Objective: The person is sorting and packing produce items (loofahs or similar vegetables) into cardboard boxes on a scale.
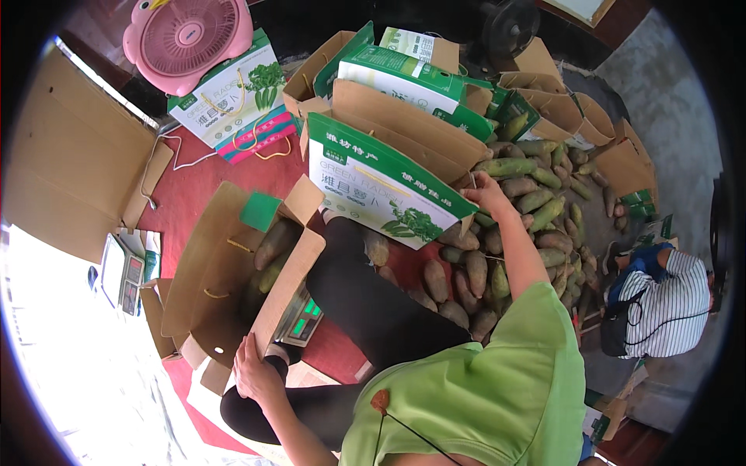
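The open brown cardboard carton [203, 260], with the left hand [258, 373] grasping its near flap, holds a few long purplish-green radishes [272, 247] and looks only partly filled; a grey digital scale [298, 326] with lit green displays juts out below that flap. Right of it stands a green-and-white printed cardboard carton [373, 194], top open and contents hidden, its right end gripped by the right hand [491, 194], while the large heap of loose radishes [536, 200] farther right seems left unpacked.
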Demonstrator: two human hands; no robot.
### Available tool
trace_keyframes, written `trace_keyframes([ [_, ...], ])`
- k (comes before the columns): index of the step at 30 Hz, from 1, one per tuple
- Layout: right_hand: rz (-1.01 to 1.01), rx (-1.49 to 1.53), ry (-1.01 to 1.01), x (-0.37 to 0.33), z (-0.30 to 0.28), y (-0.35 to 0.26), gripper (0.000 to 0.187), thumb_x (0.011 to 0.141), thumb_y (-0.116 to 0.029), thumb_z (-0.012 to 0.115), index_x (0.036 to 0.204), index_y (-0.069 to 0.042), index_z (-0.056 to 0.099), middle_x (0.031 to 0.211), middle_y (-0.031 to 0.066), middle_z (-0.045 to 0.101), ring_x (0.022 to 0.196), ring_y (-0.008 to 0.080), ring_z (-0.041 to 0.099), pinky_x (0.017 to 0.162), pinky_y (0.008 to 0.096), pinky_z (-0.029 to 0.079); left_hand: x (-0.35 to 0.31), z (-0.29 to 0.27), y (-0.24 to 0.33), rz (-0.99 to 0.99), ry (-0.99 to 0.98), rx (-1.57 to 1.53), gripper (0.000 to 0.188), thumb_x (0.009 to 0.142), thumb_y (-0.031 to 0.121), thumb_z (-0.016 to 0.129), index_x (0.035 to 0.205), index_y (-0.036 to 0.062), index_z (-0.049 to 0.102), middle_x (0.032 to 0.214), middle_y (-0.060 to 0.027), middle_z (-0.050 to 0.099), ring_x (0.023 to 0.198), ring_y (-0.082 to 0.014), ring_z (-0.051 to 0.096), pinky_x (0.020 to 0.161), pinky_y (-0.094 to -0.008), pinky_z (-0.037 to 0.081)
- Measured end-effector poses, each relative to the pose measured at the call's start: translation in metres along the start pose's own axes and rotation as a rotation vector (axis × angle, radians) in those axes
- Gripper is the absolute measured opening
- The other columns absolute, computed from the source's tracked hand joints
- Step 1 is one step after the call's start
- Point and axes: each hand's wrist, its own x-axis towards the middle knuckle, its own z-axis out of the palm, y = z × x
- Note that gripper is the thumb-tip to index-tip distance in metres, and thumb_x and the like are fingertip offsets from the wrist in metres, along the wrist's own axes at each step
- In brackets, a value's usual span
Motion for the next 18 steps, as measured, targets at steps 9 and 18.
trace_keyframes([
  [9, -0.017, -0.035, 0.081, 0.035, 0.003, 0.003, 0.037, 0.075, -0.002, 0.073, 0.11, -0.002, 0.061, 0.097, 0.0073, 0.066, 0.085, 0.0169, 0.063, 0.075, 0.0307, 0.049, -0.002, -0.002, 0.002, 0.005, 0.01, -0.008, 0.033, 0.083, 0.007, 0.05, 0.113, 0.0103, 0.065, 0.113, -0.0098, 0.065, 0.104, -0.0296, 0.061, 0.09, -0.0399, 0.047],
  [18, -0.321, -0.233, 0.148, 0.049, 0.015, 0.023, 0.044, 0.075, -0.001, 0.072, 0.117, 0.0, 0.058, 0.104, 0.0087, 0.067, 0.098, 0.0196, 0.062, 0.086, 0.0332, 0.047, 0.0, -0.001, 0.001, -0.003, 0.041, -0.023, 0.034, 0.081, 0.003, 0.051, 0.111, 0.0099, 0.066, 0.111, -0.0101, 0.065, 0.102, -0.0305, 0.061, 0.087, -0.0398, 0.048],
])
